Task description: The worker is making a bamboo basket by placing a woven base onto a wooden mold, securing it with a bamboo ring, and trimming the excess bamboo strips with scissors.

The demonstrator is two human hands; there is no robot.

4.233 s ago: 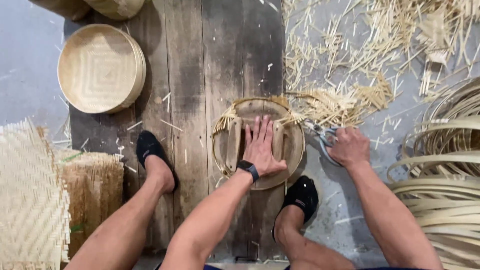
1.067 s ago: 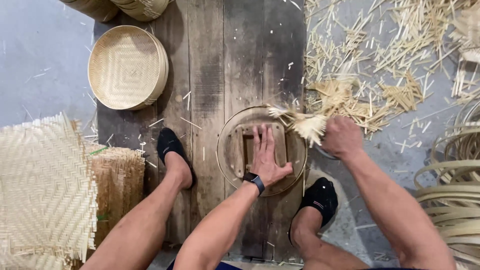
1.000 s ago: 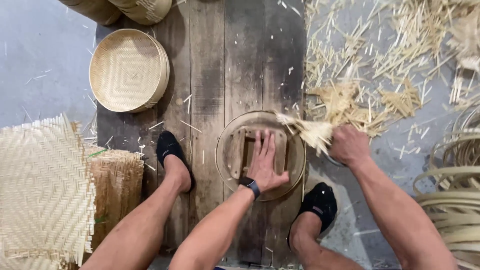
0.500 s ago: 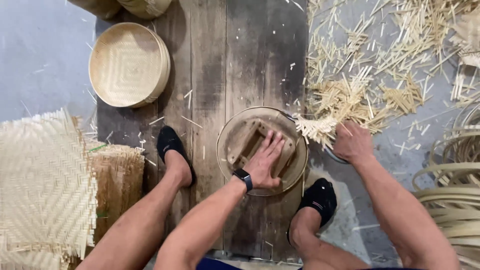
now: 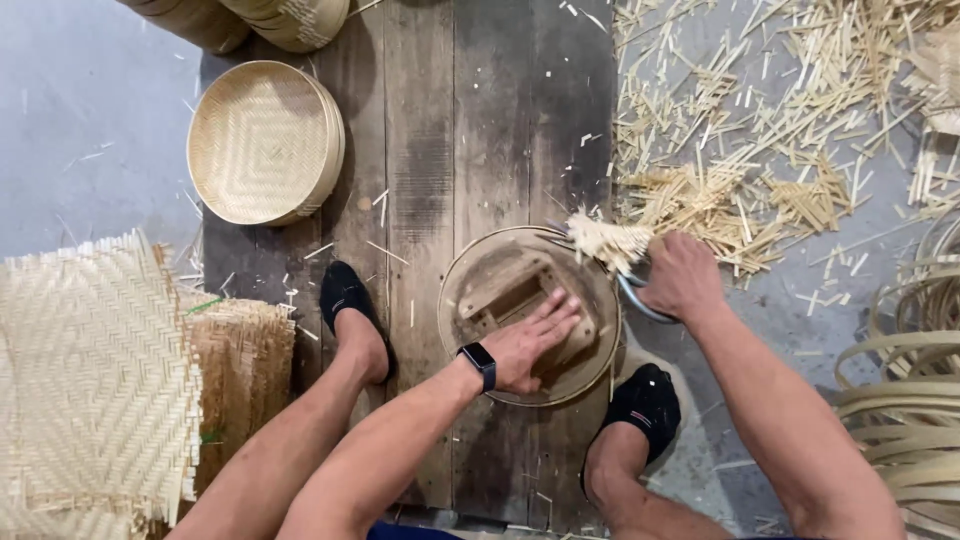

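We have turned the round woven bamboo basket (image 5: 530,315); left hand (image 5: 530,345) presses flat, fingers together, while right hand (image 5: 680,278), fingers closed around grey-handled shears (image 5: 630,290), trims remaining protruding pale strip ends (image 5: 608,240).

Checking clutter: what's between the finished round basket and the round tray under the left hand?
Head view: dark wooden planks with a few loose bamboo slivers between the finished basket and the round tray; nothing else.

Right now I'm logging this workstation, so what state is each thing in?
left hand: flat, pressing the wooden block
wooden block: lying inside the round tray
round tray: flat on the planks, untrimmed fringe at its upper right
right hand: closed on shears
finished basket: open side up
woven mats: stacked flat
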